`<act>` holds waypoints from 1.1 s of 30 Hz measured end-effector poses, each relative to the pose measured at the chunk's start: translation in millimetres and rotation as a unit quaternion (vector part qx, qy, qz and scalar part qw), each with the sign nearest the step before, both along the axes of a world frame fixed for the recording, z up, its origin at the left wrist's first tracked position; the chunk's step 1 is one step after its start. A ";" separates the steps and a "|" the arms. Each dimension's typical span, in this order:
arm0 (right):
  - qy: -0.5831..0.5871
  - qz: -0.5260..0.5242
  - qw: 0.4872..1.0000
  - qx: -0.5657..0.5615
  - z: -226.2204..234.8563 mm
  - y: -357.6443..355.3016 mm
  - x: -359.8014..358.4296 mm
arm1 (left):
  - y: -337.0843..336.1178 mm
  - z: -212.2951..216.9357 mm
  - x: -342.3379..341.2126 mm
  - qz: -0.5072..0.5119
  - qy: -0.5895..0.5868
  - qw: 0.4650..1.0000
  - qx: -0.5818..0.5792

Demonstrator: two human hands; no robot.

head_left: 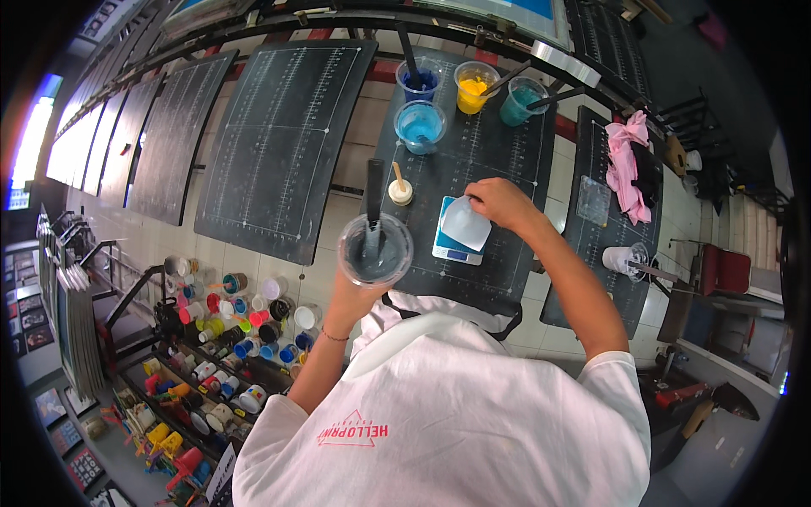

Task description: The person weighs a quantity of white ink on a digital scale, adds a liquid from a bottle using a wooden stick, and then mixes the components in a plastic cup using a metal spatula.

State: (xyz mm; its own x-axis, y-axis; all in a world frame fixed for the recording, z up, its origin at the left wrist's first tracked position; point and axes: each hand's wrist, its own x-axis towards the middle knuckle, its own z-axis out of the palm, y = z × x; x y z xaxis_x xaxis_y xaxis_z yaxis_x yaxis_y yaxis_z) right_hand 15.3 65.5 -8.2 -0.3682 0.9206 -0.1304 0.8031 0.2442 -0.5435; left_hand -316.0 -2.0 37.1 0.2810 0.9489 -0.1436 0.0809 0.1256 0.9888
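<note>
My left hand (355,297) is wrapped round a clear plastic cup (399,269) that has grey, translucent stuff inside. A black spatula (374,190) stands in that cup, its handle rising past the rim. With my right hand (500,203) I pinch the top of a thin white sheet (465,225) with a rounded edge; its exact kind I cannot tell. The sheet covers part of a small white and blue digital scale (457,255). Whether it rests on the scale or hovers over it is unclear. Left of the scale stands a small white jar (400,193) with a wooden stick (397,173).
At the board's far end stand cups of dark blue paint (418,83), light blue paint (420,127), yellow paint (471,95) and teal paint (519,106). A pink cloth (626,160) and a tipped white container (619,258) lie on the right board. Many paint pots (253,317) crowd the lower left.
</note>
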 end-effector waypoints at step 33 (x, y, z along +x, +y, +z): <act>-0.101 -0.166 0.977 0.093 201.6 17.3 83.4 | 67.4 -38.0 190.0 -0.052 0.010 0.991 0.119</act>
State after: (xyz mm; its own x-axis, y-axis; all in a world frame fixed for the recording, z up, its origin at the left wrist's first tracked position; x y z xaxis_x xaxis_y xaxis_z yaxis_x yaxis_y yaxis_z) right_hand 98.7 82.8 193.4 -0.0305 0.9995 0.0115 0.9408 0.0326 -0.3373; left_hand -126.0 65.3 -0.9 0.3782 0.9226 0.0754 0.1001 -0.1217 0.9875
